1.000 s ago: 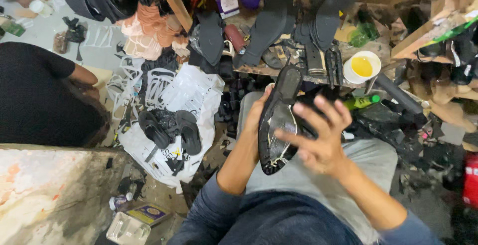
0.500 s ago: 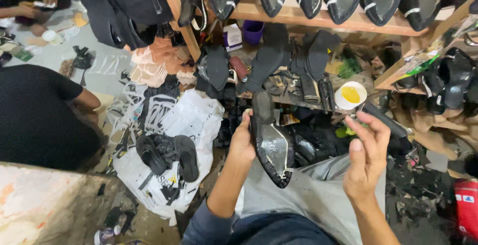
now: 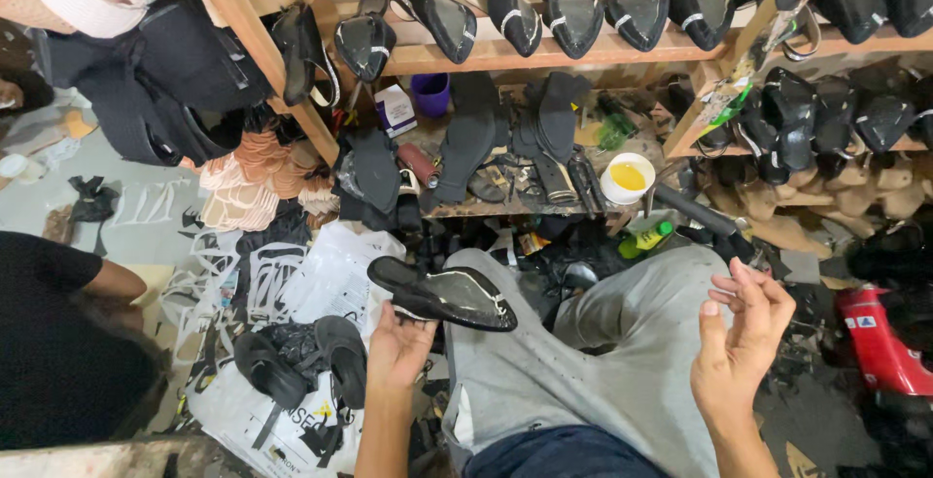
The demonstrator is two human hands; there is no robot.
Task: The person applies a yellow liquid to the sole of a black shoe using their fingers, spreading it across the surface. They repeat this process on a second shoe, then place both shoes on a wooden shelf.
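My left hand (image 3: 397, 347) holds a black sandal (image 3: 443, 293) by its underside, lying nearly flat over my left knee. My right hand (image 3: 743, 337) hovers empty above my right knee, fingers loosely curled and apart. My legs in grey trousers (image 3: 573, 361) fill the lower middle. A small white cup of yellow glue (image 3: 627, 178) stands on the low cluttered bench ahead.
Wooden shelves hold rows of black shoe uppers (image 3: 544, 12). Black soles (image 3: 466, 138) lie on the bench. White plastic sheets with sandal straps (image 3: 292, 361) cover the floor at left. A person in black (image 3: 58, 342) sits at left. A red object (image 3: 880, 352) lies at right.
The left hand has lowered the sandal from upright to nearly flat. The right hand has come off it and moved out to the right. The view has tilted up toward the shelves.
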